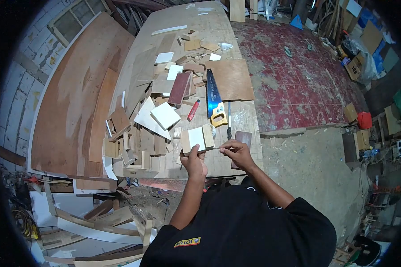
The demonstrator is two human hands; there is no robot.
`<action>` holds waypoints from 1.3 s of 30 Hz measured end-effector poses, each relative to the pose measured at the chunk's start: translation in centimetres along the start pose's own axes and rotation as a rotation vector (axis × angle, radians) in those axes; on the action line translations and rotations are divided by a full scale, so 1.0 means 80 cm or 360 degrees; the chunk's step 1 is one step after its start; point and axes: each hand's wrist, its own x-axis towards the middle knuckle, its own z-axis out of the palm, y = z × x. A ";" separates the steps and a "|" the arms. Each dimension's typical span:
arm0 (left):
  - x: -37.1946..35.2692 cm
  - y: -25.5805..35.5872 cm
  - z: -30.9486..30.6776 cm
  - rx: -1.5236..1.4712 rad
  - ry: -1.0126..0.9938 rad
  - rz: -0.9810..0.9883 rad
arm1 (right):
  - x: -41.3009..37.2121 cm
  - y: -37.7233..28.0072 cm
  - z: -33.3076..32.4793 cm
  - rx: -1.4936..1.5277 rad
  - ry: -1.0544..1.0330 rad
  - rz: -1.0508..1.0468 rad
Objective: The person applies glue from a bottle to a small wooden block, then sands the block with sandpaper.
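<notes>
Near the table's front edge, my left hand (194, 163) grips a small wooden piece (196, 137) with a white face and a raised pale block along its right side. The thumb lies on the white face, and the other fingers are partly hidden beneath. At the right edge of that piece, my right hand (237, 154) is closed in a pinch on a thin, slender object (215, 148), too small to name. A dark brown board (243, 139) lies partly under my right hand. Just beyond the held piece is a handsaw (214, 98) with a yellow handle.
A red utility knife (193, 110), a white square block (165, 116) and a reddish-brown block (180, 89) lie on the wooden table (182, 165). Offcuts (192, 44) crowd its middle. A plywood sheet (231, 80) sits right, and a large panel (75, 102) leans left.
</notes>
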 end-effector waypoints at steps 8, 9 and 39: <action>-0.006 0.004 0.004 0.0012 -0.0025 -0.0018 | -0.001 -0.003 -0.007 -0.0007 -0.0044 0.0088; -0.007 0.005 0.005 0.0024 -0.0009 -0.0016 | -0.001 -0.003 -0.008 0.0013 -0.0054 0.0093; -0.024 0.001 0.017 0.0118 -0.0149 0.0182 | -0.018 -0.026 0.002 -0.0549 0.0113 -0.0300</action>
